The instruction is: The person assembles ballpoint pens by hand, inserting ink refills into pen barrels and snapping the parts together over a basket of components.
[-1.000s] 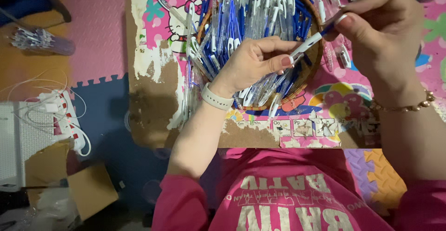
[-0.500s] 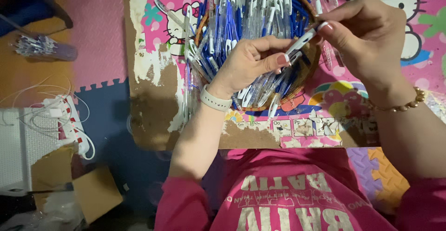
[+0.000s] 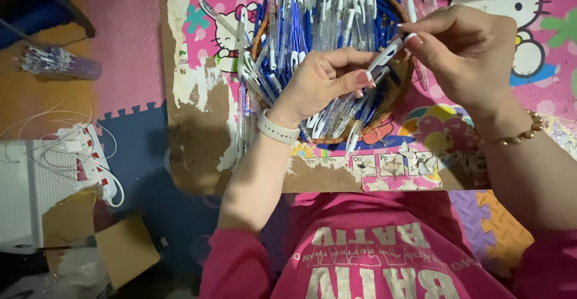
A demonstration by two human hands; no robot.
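While the left hand [image 3: 324, 85] pinches a pen [image 3: 384, 55] and the right hand [image 3: 463, 49] grips its cap end at 2 o'clock, a slip could drop it into the basket [image 3: 396, 97] (heaped pens).

I saw that the pen [image 3: 384, 55] pinched between both hands was glossy white plastic with a clear barrel. The basket [image 3: 401, 88] under it looked like woven brown wicker, matt and ribbed, filled with smooth blue and clear plastic pens [image 3: 312, 16]. Beneath the basket, the low table [image 3: 204, 149] showed rough brown fibreboard where its glossy printed paper covering had peeled away. Left of the basket, the floor mat [image 3: 129, 40] appeared as matt foam. Near the basket, the left wrist carried a smooth pale rubbery band [image 3: 277, 129]; the right wrist wore a shiny beaded bracelet [image 3: 524, 134].
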